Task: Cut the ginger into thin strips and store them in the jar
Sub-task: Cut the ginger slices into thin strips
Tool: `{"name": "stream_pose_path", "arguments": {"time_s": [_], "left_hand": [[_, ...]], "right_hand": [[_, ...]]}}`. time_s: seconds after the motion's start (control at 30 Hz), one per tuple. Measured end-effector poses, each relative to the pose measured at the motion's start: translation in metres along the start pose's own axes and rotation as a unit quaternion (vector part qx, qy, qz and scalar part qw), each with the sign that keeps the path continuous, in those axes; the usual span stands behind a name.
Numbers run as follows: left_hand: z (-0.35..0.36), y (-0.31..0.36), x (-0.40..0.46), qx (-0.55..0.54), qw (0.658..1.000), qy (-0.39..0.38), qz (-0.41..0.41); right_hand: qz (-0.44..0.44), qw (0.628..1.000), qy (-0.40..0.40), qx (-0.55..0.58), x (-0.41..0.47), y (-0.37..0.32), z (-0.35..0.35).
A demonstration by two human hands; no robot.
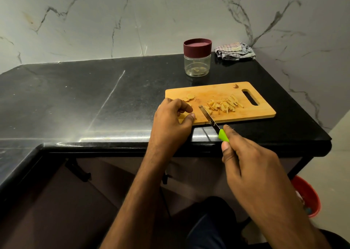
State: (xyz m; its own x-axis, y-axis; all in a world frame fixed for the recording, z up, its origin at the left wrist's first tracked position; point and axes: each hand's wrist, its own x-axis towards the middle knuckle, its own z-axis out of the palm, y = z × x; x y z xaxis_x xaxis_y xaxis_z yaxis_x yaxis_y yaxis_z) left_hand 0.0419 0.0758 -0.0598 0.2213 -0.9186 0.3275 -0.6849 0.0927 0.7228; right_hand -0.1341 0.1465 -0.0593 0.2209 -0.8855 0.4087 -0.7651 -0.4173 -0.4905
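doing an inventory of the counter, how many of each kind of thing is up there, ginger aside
jar: 1
cutting board: 1
knife: 1
cloth: 1
total: 4

You've got a black desk point(75, 97) w/ glossy top, set against a white marble wall point(113, 21) w/ grey veins. A crumpled striped cloth point(234, 51) lies in the desk's far right corner, touching the wall. On the floor point(333, 154) at right, below the desk edge, sits a red bucket point(308, 197), partly hidden.
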Motion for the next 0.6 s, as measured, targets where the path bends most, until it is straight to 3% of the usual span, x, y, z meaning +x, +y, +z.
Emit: {"name": "stream_pose_path", "arguments": {"time_s": [0.6], "left_hand": [[0.0032, -0.0008, 0.0010, 0.000, 1.000, 0.014, -0.001]], "right_hand": [[-0.016, 1.000, -0.012, 0.006, -0.0013, -0.0006, 0.0016]]}}
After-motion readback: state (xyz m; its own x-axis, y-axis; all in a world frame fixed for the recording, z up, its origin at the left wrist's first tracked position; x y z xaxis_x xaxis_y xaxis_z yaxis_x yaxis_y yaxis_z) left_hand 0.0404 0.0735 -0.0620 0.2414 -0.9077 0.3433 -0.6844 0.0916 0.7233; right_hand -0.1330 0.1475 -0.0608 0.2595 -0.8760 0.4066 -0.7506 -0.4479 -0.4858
